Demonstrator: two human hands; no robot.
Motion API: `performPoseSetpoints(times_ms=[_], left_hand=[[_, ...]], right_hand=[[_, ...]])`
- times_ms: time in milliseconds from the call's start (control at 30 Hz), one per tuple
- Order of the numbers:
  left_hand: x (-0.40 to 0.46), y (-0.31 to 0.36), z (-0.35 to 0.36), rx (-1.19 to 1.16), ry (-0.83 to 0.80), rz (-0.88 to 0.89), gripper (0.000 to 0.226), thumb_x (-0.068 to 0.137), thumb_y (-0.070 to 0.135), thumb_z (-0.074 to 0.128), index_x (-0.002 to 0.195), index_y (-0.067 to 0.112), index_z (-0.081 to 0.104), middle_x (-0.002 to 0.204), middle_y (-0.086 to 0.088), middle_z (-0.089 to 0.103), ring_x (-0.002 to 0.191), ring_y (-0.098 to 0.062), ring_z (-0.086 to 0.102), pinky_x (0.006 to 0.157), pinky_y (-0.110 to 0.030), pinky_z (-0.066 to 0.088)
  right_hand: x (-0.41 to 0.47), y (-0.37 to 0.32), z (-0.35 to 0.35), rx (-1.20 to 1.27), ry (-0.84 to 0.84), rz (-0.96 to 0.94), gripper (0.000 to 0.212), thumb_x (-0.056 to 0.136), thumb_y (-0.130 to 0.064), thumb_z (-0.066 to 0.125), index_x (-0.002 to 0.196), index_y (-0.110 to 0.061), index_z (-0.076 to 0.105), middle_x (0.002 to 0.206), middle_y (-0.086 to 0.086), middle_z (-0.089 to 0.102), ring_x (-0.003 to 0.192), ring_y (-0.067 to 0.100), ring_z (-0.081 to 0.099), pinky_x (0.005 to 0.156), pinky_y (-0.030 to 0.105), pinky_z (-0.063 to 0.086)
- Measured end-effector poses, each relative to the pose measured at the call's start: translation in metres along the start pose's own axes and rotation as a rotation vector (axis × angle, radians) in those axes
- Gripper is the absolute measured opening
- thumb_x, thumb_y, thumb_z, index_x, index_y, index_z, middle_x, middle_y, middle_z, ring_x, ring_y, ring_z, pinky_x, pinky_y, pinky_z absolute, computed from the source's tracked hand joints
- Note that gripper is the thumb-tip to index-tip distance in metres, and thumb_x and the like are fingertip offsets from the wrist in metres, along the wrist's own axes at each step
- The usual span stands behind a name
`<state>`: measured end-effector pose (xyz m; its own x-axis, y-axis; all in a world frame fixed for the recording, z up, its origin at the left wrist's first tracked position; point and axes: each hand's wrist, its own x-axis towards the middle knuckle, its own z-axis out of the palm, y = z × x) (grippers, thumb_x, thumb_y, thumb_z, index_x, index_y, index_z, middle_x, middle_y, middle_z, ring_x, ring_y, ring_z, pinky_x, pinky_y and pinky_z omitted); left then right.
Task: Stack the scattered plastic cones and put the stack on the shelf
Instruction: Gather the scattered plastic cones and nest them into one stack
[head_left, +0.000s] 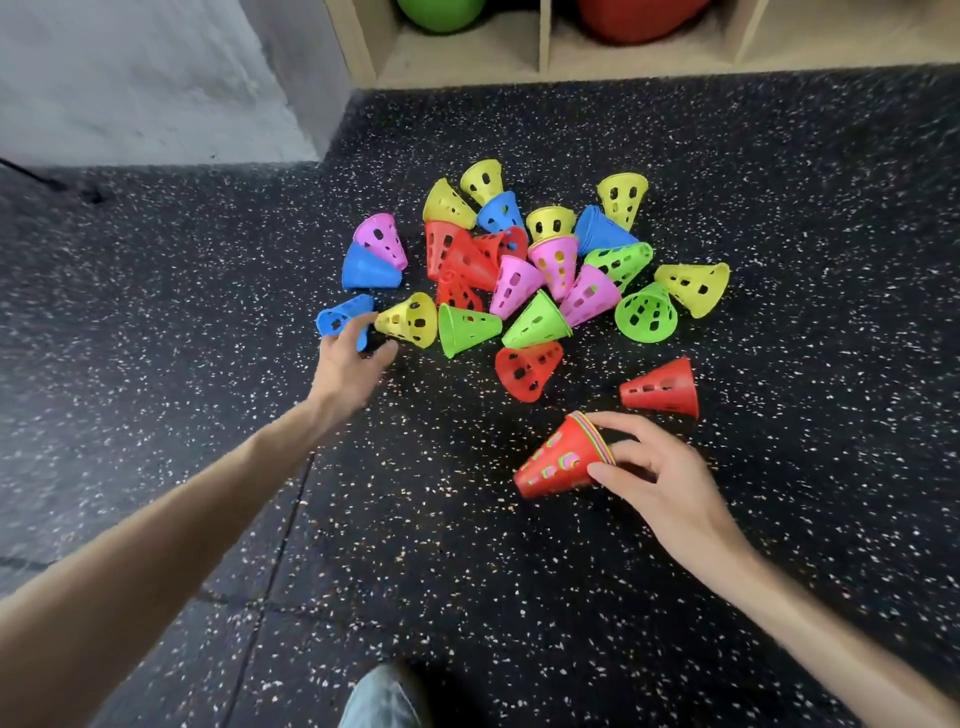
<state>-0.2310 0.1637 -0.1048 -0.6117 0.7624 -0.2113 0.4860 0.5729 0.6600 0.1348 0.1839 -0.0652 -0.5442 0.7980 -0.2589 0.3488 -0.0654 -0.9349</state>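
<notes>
On a dark speckled floor, a short stack of nested plastic cones lies tilted on its side, red outermost, with thin rims of yellow, green and pink showing at its wide end. The right hand grips that wide end, thumb and fingers curled round the rim. Only a few cones seem to be nested so far.

Just beyond, some two dozen loose cones in red, yellow, green, pink and blue lie jumbled in a pile, most tipped over, a few partly nested. A single red cone lies apart, near the stack. At the pile's left edge, the left hand reaches for a blue cone, fingers touching it but not yet closed round it.

Past the pile, a wooden shelf stands with a green ball and a red ball in its compartments. Judging by this, most of the stacking and the shelving remain.
</notes>
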Motion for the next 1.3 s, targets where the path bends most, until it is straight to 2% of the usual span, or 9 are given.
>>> performPoseSetpoints(times_ms=[300,500,600,733,833,967,1067,1133,1300], left_hand=[[0.021,0.004,-0.005,-0.065,-0.102,-0.13,0.075,0.097,0.047,0.064,0.16,0.023,0.03,0.162,-0.007,0.036,0.144,-0.026,0.041,0.12,-0.043,0.033],[0.002,0.001,-0.01,0.001,0.15,-0.058,0.049,0.094,0.035,0.065,0.139,0.017,0.061,0.126,-0.012,0.068,0.103,-0.029,0.063,0.09,-0.035,0.048],[-0.022,-0.002,-0.012,-0.03,0.277,0.036,0.037,0.093,0.03,0.064,0.128,0.022,0.071,0.111,-0.008,0.075,0.098,-0.028,0.07,0.093,-0.039,0.054],[-0.063,0.005,-0.007,-0.142,0.347,0.132,0.023,0.096,0.022,0.066,0.116,0.026,0.077,0.1,0.004,0.078,0.087,-0.018,0.071,0.087,-0.036,0.057],[-0.095,0.009,0.002,-0.196,0.289,0.182,0.022,0.096,0.015,0.068,0.107,0.032,0.078,0.097,0.013,0.077,0.081,-0.016,0.069,0.083,-0.035,0.058],[-0.13,0.019,0.019,-0.257,0.123,0.3,0.032,0.094,0.006,0.069,0.113,0.031,0.062,0.091,0.017,0.075,0.084,-0.006,0.068,0.079,-0.019,0.051],[-0.145,0.017,0.034,-0.161,0.015,0.362,0.037,0.094,0.006,0.069,0.107,0.04,0.066,0.096,0.03,0.069,0.089,-0.008,0.065,0.081,-0.025,0.051],[-0.152,0.012,0.046,-0.08,-0.03,0.43,0.034,0.095,0.009,0.069,0.105,0.042,0.069,0.102,0.04,0.063,0.094,-0.006,0.059,0.083,-0.022,0.047],[-0.166,-0.002,0.073,-0.01,-0.12,0.575,0.018,0.091,0.022,0.069,0.102,0.036,0.071,0.097,0.018,0.064,0.096,-0.002,0.052,0.084,-0.017,0.042]], right_hand=[[0.001,-0.002,-0.002,-0.001,0.008,0.007,0.039,0.097,-0.015,0.066,0.127,-0.04,0.06,0.094,-0.011,0.077,0.101,0.001,0.067,0.096,0.028,0.042],[0.0,-0.003,-0.005,-0.005,-0.011,-0.013,0.039,0.096,-0.014,0.066,0.127,-0.038,0.06,0.094,-0.011,0.078,0.1,0.0,0.067,0.089,0.015,0.042],[0.003,-0.006,-0.008,0.0,0.016,-0.033,0.04,0.095,-0.013,0.067,0.127,-0.037,0.06,0.093,-0.012,0.078,0.097,-0.004,0.067,0.078,0.003,0.04],[0.004,-0.006,-0.01,0.004,0.026,-0.052,0.04,0.095,-0.011,0.067,0.129,-0.033,0.06,0.09,-0.011,0.078,0.097,-0.001,0.068,0.082,0.005,0.042],[0.004,-0.006,-0.011,0.011,0.035,-0.052,0.041,0.095,-0.01,0.067,0.128,-0.032,0.061,0.091,-0.01,0.078,0.096,-0.002,0.068,0.081,0.004,0.041],[0.003,-0.006,-0.013,0.023,0.086,-0.071,0.041,0.095,-0.008,0.067,0.126,-0.035,0.061,0.093,-0.011,0.078,0.096,0.001,0.07,0.086,0.012,0.045],[0.004,-0.002,-0.013,0.047,0.13,-0.087,0.042,0.095,-0.007,0.067,0.129,-0.031,0.061,0.095,-0.007,0.078,0.098,0.006,0.071,0.089,0.021,0.047],[0.006,0.0,-0.014,0.061,0.16,-0.093,0.042,0.095,-0.006,0.066,0.13,-0.028,0.061,0.095,-0.006,0.078,0.098,0.006,0.071,0.085,0.016,0.047],[0.009,0.002,-0.008,0.018,0.143,-0.093,0.042,0.095,-0.007,0.067,0.128,-0.032,0.062,0.094,-0.008,0.078,0.098,0.003,0.07,0.08,0.013,0.045]])
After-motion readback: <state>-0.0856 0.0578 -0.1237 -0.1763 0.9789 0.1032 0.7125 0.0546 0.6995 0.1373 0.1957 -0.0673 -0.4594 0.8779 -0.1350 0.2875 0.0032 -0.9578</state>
